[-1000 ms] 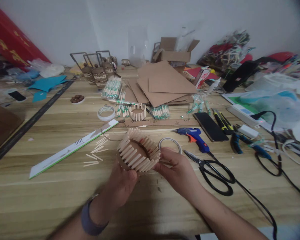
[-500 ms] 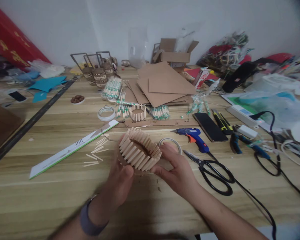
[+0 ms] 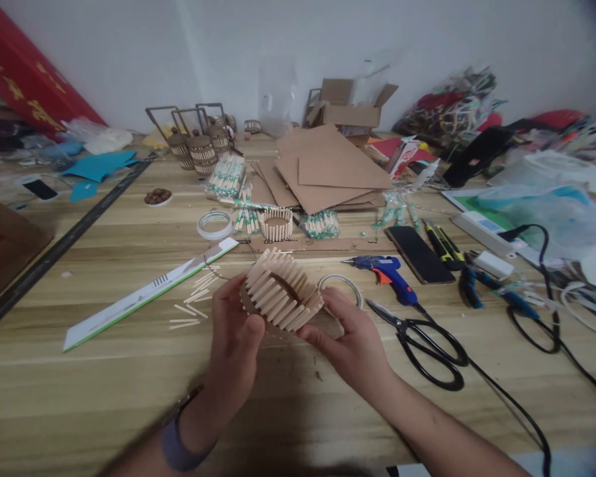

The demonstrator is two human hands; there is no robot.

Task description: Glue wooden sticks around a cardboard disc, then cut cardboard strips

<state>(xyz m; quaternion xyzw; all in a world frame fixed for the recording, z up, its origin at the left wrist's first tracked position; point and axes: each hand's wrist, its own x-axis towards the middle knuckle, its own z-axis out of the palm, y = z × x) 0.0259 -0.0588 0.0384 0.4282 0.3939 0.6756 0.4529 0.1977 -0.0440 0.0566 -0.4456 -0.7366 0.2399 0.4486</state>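
Note:
Between both hands, just above the table, I hold a ring of short wooden sticks (image 3: pixel 273 298) set side by side around a brown cardboard band. It is tilted, its stick ends leaning up and to the right. My left hand (image 3: pixel 233 344) is closed on its left side, thumb on the near lower edge. On the right side my right hand (image 3: pixel 352 338) grips it between thumb and fingers. Behind it stands a smaller stick ring (image 3: pixel 277 225). Loose wooden sticks (image 3: pixel 191 308) lie to the left, and a tape roll (image 3: pixel 340 286) sits beyond my right fingers.
To the right lie a blue glue gun (image 3: pixel 385 268), black-handled scissors (image 3: pixel 422 341), a phone (image 3: pixel 420 254) and a yellow cutter (image 3: pixel 443 244). Another tape roll (image 3: pixel 214 225) and a white-green strip (image 3: pixel 149 291) are at left. Cardboard sheets (image 3: pixel 338 175) and small lidded buckets (image 3: pixel 201 152) stand behind.
The stick ring has been tipped further over and shifted slightly right and up. My left fingers have moved up along its left side; both hands still hold it.

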